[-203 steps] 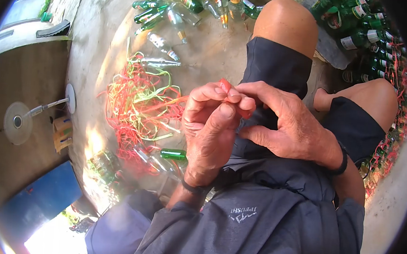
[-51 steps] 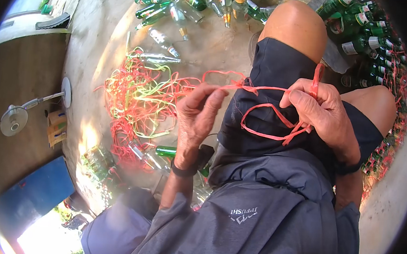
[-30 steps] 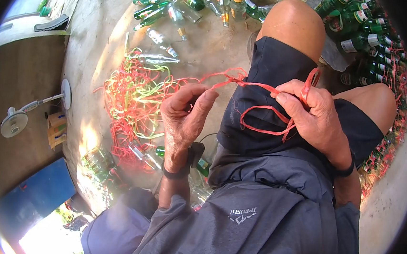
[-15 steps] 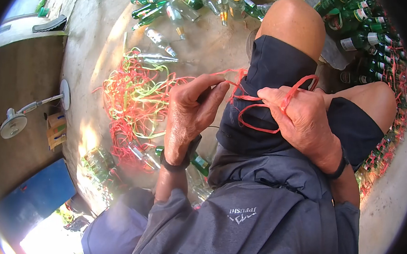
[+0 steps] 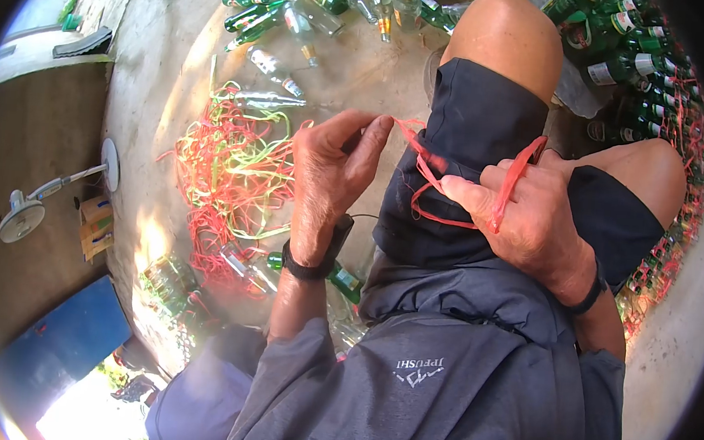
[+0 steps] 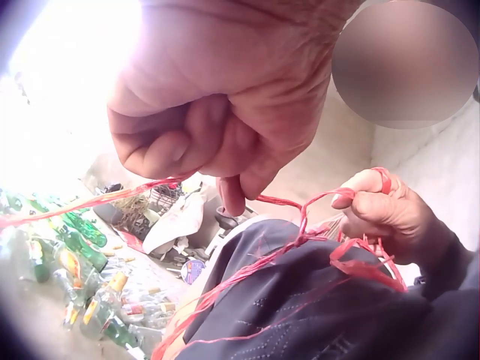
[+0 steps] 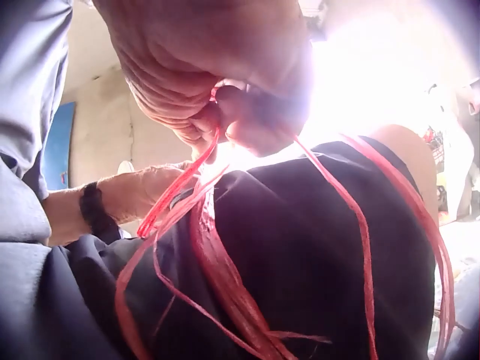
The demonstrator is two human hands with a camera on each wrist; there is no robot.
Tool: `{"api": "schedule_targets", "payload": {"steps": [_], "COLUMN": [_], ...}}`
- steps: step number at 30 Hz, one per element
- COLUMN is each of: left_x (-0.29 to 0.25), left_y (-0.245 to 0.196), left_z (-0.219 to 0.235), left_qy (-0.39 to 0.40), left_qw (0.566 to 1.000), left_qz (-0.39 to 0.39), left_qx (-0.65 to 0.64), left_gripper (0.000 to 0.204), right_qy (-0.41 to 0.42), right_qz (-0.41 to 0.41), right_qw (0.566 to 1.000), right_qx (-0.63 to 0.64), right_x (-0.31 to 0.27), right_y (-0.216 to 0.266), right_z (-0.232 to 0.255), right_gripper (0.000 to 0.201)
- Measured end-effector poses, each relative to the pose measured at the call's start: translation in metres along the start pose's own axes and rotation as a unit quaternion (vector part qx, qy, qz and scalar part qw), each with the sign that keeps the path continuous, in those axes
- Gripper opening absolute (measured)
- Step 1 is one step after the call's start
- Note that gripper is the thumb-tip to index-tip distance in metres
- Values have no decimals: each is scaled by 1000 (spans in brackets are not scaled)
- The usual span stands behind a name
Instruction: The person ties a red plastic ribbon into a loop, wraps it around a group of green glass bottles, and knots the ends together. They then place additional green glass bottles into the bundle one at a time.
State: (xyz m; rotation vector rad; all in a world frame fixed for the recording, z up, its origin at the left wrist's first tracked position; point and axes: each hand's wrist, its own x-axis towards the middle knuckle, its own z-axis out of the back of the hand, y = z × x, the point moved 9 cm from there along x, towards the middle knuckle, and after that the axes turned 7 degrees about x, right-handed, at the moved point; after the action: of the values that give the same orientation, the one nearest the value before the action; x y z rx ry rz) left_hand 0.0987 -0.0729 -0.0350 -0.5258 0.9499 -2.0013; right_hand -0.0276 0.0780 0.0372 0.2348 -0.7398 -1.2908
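Observation:
My left hand (image 5: 336, 165) pinches a red plastic twine (image 5: 422, 166) between thumb and forefinger, above the thigh in dark shorts. Across from it, my right hand (image 5: 526, 209) grips the same twine, with a loop of it over the backs of the fingers. Between the hands the strand hangs slack over the shorts. In the left wrist view the red twine (image 6: 276, 260) meets in a small knot or crossing, and one length runs off left from the left hand's fingers. Several red strands (image 7: 225, 281) hang below the right hand in the right wrist view.
A tangled heap of red and green twine (image 5: 236, 169) lies on the concrete floor at left. Glass bottles (image 5: 301, 30) lie beyond it, and more green bottles (image 5: 628, 68) are stacked at right. A fan (image 5: 26, 215) and a blue panel (image 5: 66, 338) stand at far left.
Earlier the hands were close together at a small red bundle, then apart with twine stretched between them. Over the last second the right hand has come left and down, and the strand has gone slack.

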Motion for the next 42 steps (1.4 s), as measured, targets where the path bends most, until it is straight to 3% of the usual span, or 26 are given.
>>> {"api": "schedule_targets", "payload": {"steps": [11,16,24,28,30,33,34,37,42], "left_x": [2,0,-11,-18,-19,-22,-23,-36,-50], "left_y": [19,19,20,13,-3,-15,-17,-6,-25], "left_z": [13,17,27,35,37,30,30,3,-17], "left_qy": [-24,-35,-28,-25,-10,48,48,155,195], "left_qw": [998,997,995,996,1000,998,998,984,979], "left_qz": [44,47,68,68,10,-26,-26,55,11], "left_qx": [-28,-40,-72,-61,25,9,9,-64,-58], "left_gripper": [16,17,18,16,12,14,14,23,23], "right_qy": [-9,-85,-79,-82,-75,-77,-87,-74,-56], "right_qz": [-34,-103,-234,-293,-313,-325,-318,-313,-326], "right_qw": [999,982,939,913,899,882,880,890,878], "right_qx": [40,131,240,274,297,331,341,322,345], "right_x": [-16,-26,-30,-31,-31,-30,-28,-27,-31], "right_y": [-10,-32,-54,-61,-62,-62,-61,-58,-51], "right_z": [4,12,10,9,11,10,11,13,13], "right_gripper": [23,17,5,10,11,13,13,14,14]}}
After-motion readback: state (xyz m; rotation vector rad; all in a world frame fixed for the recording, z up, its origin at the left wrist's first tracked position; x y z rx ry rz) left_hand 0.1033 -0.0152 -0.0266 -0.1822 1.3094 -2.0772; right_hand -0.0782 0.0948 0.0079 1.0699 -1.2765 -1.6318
